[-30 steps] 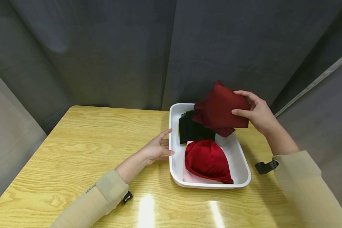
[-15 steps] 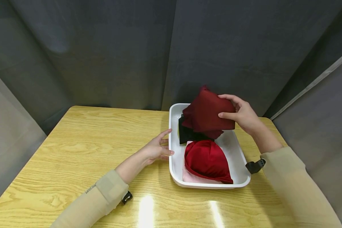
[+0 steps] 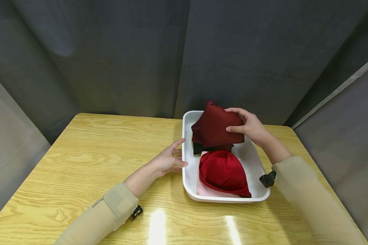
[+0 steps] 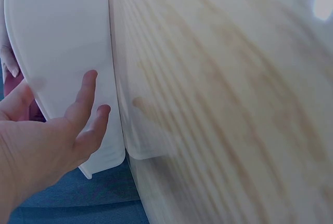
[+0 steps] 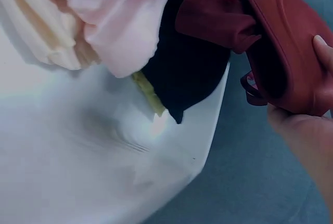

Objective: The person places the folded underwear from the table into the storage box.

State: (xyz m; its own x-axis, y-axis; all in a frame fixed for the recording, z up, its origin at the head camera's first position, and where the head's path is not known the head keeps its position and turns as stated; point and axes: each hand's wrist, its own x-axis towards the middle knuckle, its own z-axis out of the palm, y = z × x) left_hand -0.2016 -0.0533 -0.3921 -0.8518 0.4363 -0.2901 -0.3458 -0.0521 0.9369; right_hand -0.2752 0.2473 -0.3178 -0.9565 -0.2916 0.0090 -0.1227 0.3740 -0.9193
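Observation:
My right hand [image 3: 252, 128] pinches a folded maroon bra [image 3: 219, 127], thumb on the near face and fingers at the far edge. It hangs over the back of a white plastic bin [image 3: 257, 163], above a black folded garment [image 3: 198, 149] that it mostly covers. In the right wrist view, the maroon bra [image 5: 299, 52] shows a moulded cup and a strap loop. At the bin's left side, my left hand [image 3: 167, 160] touches the rim, its fingers spread. A shiny red bra [image 3: 223, 172] lies in the front half on pale pink cloth [image 3: 210, 192].
The bin stands on a wood-grain table [image 3: 110, 149], towards its right side. Dark grey curtains [image 3: 125, 61] hang behind it. In the right wrist view, cream cloth [image 5: 44, 24] and a yellow-green edge of fabric [image 5: 151, 95] show inside the bin.
My right hand has carried the maroon bra left and down over the back of the bin, covering more of the black garment. The left hand and the bin have stayed put.

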